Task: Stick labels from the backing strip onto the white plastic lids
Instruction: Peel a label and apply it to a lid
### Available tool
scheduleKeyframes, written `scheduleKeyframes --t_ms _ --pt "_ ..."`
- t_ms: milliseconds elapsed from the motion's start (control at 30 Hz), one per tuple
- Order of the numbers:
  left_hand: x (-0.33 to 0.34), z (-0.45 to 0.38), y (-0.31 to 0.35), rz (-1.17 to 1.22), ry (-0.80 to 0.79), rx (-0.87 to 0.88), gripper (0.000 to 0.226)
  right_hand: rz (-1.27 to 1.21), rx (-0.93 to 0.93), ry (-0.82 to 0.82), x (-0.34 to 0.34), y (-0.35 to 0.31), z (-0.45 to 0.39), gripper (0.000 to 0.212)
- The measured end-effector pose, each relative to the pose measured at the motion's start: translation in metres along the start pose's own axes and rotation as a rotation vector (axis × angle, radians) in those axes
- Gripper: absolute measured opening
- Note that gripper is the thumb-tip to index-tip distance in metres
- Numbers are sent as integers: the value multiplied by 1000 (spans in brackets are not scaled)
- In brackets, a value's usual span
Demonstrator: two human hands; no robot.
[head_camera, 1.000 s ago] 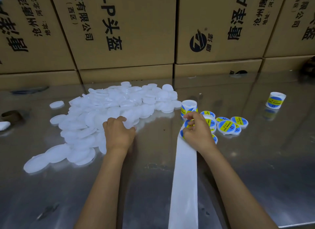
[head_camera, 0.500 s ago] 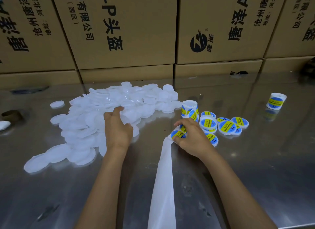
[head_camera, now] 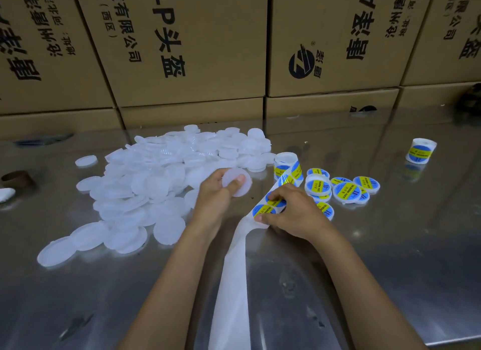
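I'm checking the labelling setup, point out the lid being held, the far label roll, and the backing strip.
lid being held (head_camera: pixel 240 185): head view, its flat face.
far label roll (head_camera: pixel 421 151): head view, its labelled side.
backing strip (head_camera: pixel 233 279): head view, its bare stretch.

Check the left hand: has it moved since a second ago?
Yes. The left hand has left the lid pile and come right, toward the label roll, now holding one lid.

Two label rolls (head_camera: pixel 287 167), about six labelled lids (head_camera: pixel 347 192), many plain lids (head_camera: pixel 156 183).
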State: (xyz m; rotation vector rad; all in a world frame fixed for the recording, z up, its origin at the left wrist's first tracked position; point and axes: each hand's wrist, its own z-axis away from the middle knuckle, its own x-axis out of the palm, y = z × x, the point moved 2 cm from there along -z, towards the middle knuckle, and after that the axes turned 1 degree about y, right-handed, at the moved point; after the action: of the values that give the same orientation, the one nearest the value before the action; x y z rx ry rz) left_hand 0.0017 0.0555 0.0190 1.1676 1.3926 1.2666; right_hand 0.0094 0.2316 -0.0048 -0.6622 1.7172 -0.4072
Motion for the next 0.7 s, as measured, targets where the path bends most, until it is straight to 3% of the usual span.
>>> scheduleKeyframes --t_ms 133,367,500,700 --pt "13 5 -9 35 -118 -34 23 -38 -8 -7 -2 -2 4 43" --pt "23 5 -16 -117 -234 -14 27 -54 -52 17 1 0 18 30" --pt "23 6 -17 -224 -239 28 34 -80 -28 45 0 -1 16 25" --pt "24 0 -22 -199 -233 4 28 -88 5 113 0 -1 17 16"
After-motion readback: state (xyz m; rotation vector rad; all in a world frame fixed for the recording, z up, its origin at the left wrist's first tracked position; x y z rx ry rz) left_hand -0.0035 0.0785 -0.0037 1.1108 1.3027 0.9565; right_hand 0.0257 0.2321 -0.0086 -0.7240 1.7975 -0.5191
